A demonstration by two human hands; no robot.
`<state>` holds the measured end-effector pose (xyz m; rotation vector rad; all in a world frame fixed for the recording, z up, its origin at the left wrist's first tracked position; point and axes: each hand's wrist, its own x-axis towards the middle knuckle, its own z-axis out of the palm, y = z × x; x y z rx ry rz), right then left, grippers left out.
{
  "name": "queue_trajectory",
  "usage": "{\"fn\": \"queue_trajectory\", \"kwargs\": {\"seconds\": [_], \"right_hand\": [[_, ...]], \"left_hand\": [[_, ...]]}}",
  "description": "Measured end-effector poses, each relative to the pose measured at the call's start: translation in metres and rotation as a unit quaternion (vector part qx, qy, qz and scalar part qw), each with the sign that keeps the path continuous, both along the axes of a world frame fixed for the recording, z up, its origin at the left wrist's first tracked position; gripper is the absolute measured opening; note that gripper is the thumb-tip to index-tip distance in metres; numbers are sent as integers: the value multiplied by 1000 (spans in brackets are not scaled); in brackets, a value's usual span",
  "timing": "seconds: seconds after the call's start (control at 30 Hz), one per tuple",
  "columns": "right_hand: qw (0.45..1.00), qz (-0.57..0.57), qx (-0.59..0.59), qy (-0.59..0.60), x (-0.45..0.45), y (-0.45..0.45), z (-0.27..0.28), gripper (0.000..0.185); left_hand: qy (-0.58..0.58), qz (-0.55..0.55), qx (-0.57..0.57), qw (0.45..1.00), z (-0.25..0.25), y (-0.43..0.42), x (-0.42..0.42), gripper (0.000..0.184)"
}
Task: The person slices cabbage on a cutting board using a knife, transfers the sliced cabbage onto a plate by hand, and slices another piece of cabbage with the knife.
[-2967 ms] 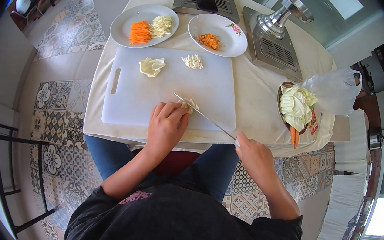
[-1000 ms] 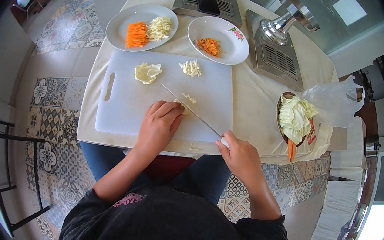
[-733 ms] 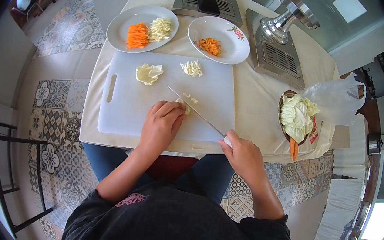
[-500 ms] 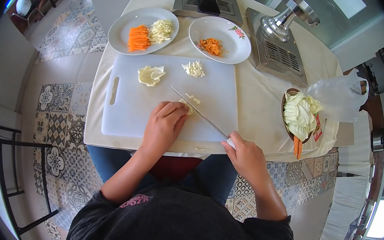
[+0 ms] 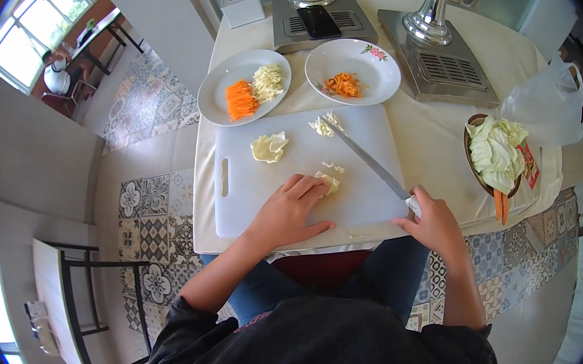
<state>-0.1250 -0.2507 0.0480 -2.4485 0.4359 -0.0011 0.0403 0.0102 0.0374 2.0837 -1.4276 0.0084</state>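
Knife swung out since half a second ago: its blade lay along the left fingertips, now the tip reaches the chopped pile further up; left thumb has spread away from its fingers, and the whole view has shifted.

Long steel knife with a white handle (image 5: 375, 164): over the board, handle clenched in the right hand (image 5: 434, 224). Small folded pale cabbage piece (image 5: 330, 182): on the board, under the fingertips of the left hand (image 5: 293, 209), which rests on it without closing round it. A few whitish cabbage slivers (image 5: 333, 166) just beyond. Heap of chopped white cabbage (image 5: 321, 127) near the board's far edge; cupped pale-yellow cabbage leaf (image 5: 269, 147) left of it. All on the white rectangular plastic cutting board with a slot handle (image 5: 247, 199).

Beyond the board: white oval plate (image 5: 217, 80) with orange carrot strips (image 5: 241, 101) beside pale cabbage strips (image 5: 268, 82); white flower-printed round plate (image 5: 325, 52) with orange shreds (image 5: 344, 84). Right: brown bowl (image 5: 469, 152) holding pale-green cabbage (image 5: 499, 154), two orange carrots (image 5: 501, 205) poking out. Farther back: black phone (image 5: 319, 23) on a silver metal stand (image 5: 354, 22).
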Motion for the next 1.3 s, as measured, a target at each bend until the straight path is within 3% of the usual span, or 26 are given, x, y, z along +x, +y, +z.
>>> {"fn": "queue_trajectory", "kwargs": {"seconds": [0.13,0.23,0.63,0.73,1.07,1.17,1.3], "right_hand": [[1000,-6,-5,13,0,1,0,51],[999,-25,3,39,0,6,5,50],[998,-61,0,24,-1,13,1,49],[997,-58,-40,-28,-7,23,-2,42],[993,-89,72,-23,-36,79,27,27],[990,-114,76,-28,-44,77,34,27],[989,-134,61,-26,-48,72,38,28]], "left_hand": [[-4,-32,32,999,-1,-9,20,27],[15,-57,32,998,8,-15,30,19],[-25,-108,-34,993,-3,-24,60,21],[-14,-105,-37,994,-5,-24,59,22],[0,-95,-36,995,8,-18,61,26],[14,-132,17,991,29,-5,62,22],[-37,-124,62,990,19,-3,59,15]]}}
